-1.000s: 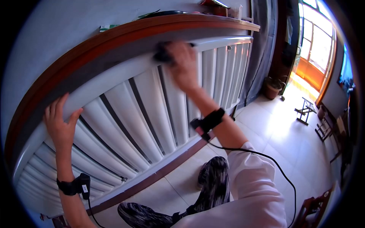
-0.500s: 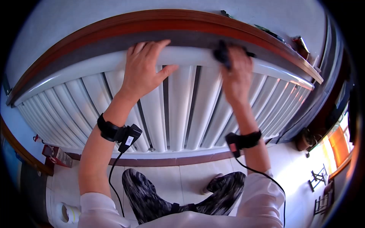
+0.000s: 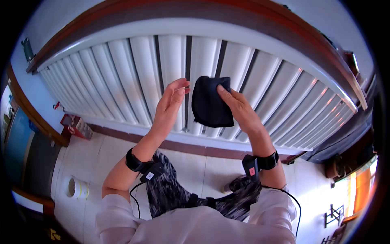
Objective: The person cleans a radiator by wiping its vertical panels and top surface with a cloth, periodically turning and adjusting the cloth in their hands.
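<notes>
A dark cloth (image 3: 210,103) hangs in front of the white radiator (image 3: 174,61), pinched at its upper right by my right hand (image 3: 241,110), with the thumb on its near side. My left hand (image 3: 170,101) is raised just left of the cloth, not touching it, its fingers slightly curved and apart from the thumb, with nothing in it. Both hands are in front of the radiator's vertical columns, below its rounded top edge. Each wrist wears a black strap with a small box and a cable.
A wooden shelf (image 3: 183,9) runs above the radiator. On the floor at the left are a white bucket (image 3: 81,190) and a red box (image 3: 77,127). A potted plant (image 3: 334,167) and a folding stool (image 3: 334,215) stand at the right.
Both hands have come down off the radiator's top edge and closer together. The cloth, earlier bunched and blurred in my right hand, now hangs spread out. The view has turned left since a second ago.
</notes>
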`<state>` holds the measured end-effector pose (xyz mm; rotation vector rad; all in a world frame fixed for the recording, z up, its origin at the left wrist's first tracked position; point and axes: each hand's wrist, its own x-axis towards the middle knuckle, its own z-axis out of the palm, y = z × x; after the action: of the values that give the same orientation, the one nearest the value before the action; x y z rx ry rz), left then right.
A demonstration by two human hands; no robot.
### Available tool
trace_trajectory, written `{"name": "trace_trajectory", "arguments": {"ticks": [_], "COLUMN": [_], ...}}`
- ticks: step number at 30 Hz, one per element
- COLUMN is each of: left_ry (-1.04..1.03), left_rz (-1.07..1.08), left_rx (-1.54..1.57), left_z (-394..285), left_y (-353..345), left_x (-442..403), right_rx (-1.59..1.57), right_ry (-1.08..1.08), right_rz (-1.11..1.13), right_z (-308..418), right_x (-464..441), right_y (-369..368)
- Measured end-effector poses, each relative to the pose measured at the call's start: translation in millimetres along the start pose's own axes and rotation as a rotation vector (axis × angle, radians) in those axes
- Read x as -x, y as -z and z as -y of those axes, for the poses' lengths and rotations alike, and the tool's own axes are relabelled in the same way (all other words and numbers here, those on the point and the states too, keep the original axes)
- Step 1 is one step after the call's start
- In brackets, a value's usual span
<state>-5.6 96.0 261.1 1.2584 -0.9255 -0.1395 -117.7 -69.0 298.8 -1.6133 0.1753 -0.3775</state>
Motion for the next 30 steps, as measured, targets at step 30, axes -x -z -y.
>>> {"name": "trace_trajectory", "arguments": {"ticks": [30], "left_ry": [-0.907], "left_rz": [-0.341], "left_rx": [-1.177], "left_z": [-64], "left_y": [66], "left_x": [-107], "right_rx": [0.777], "right_ry": [0.130], "right_rz": [-0.607], "right_z": [-206], "right_x": [152], "right_y": [118]}}
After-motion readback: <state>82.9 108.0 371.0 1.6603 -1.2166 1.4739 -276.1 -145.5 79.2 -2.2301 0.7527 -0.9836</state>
